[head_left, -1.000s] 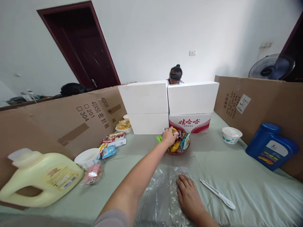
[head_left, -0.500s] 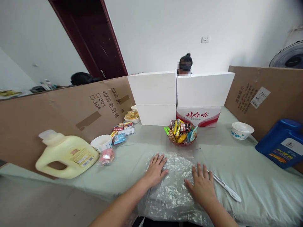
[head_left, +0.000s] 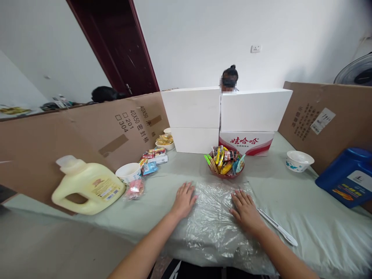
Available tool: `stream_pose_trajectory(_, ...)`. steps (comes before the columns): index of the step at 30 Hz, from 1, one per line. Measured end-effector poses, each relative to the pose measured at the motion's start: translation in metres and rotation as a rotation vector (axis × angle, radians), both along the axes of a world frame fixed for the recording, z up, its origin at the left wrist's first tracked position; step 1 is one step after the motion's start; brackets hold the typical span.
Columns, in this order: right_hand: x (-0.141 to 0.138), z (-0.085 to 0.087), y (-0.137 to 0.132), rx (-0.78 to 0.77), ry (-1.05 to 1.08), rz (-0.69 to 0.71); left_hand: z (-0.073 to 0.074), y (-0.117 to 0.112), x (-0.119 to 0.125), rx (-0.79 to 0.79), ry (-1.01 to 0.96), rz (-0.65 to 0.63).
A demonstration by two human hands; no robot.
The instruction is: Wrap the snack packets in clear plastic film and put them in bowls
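Note:
A clear plastic sheet or bag (head_left: 213,217) lies spread and wrinkled on the green-covered table, its near end hanging over the edge. My left hand (head_left: 183,200) rests flat at its left edge, fingers stretched forward. On its right side lies my right hand (head_left: 245,207), palm down with the fingers spread. Just right of that hand is a white utensil, perhaps tongs (head_left: 277,226), partly hidden by the hand. Beyond the plastic stands a red-brown bowl (head_left: 226,175) filled with packaged snacks (head_left: 223,159) and thin sticks.
To the left are a pale yellow jug (head_left: 84,190), a paper bowl (head_left: 129,171) and a pink packet (head_left: 135,188). A second paper bowl (head_left: 300,161) and a blue jug (head_left: 345,178) stand right. White boxes (head_left: 193,110) and cardboard panels (head_left: 87,131) border the table; a person (head_left: 230,73) is behind.
Both hands have moved over the plastic, the left one outward to its left edge, the right one slightly forward. The plastic lies spread wider and flatter. The view has shifted slightly.

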State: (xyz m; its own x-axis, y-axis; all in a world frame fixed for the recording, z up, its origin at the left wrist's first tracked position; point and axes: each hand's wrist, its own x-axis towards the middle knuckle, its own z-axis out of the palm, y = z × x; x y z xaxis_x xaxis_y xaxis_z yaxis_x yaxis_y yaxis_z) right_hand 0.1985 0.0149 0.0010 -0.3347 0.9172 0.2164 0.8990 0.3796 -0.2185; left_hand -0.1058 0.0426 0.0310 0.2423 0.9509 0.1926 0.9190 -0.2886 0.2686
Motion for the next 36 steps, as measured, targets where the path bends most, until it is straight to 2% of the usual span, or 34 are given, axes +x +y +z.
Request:
stream_pose_trajectory(2,0.013,0.008,-0.029,0.055,0.07,0.105,0.006,-0.023,-0.019,0.061,-0.108,-0.113)
stream_pose_trajectory(4,0.024,0.016,-0.06,0.037,0.096,0.246,0.008,-0.054,-0.03,0.021,-0.17,-0.303)
stream_pose_trajectory(7,0.039,0.02,-0.098,-0.042,0.052,0.43,0.0,-0.097,-0.035,-0.14,-0.096,-0.543)
stream_pose_trajectory(9,0.047,0.014,-0.111,-0.058,0.019,0.446,-0.008,-0.113,-0.033,-0.203,-0.008,-0.586)
stream_pose_trajectory(12,0.054,0.003,-0.118,-0.041,0.014,0.396,-0.01,-0.12,-0.026,-0.164,-0.015,-0.532)
stream_pose_trajectory(14,0.055,0.0,-0.12,-0.042,0.057,0.364,-0.004,-0.119,-0.022,-0.141,-0.125,-0.502)
stream_pose_trajectory(16,0.054,0.001,-0.123,-0.077,0.152,0.316,0.005,-0.117,-0.019,-0.192,-0.264,-0.459)
stream_pose_trajectory(20,0.049,0.007,-0.126,-0.207,0.445,0.119,0.016,-0.109,-0.019,-0.423,-0.509,-0.242)
stream_pose_trajectory(23,0.045,0.009,-0.115,-0.242,0.607,-0.06,0.013,-0.094,-0.017,-0.457,-0.591,-0.069)
stream_pose_trajectory(30,0.037,0.005,-0.068,-0.215,0.704,-0.28,0.008,-0.05,0.01,-0.229,-0.316,0.145)
stream_pose_trajectory(33,0.037,0.004,-0.06,-0.179,0.67,-0.34,0.006,-0.042,0.02,-0.21,-0.176,0.212)
stream_pose_trajectory(36,0.037,0.004,-0.054,-0.09,0.619,-0.363,-0.002,-0.04,0.024,-0.176,-0.093,0.221)
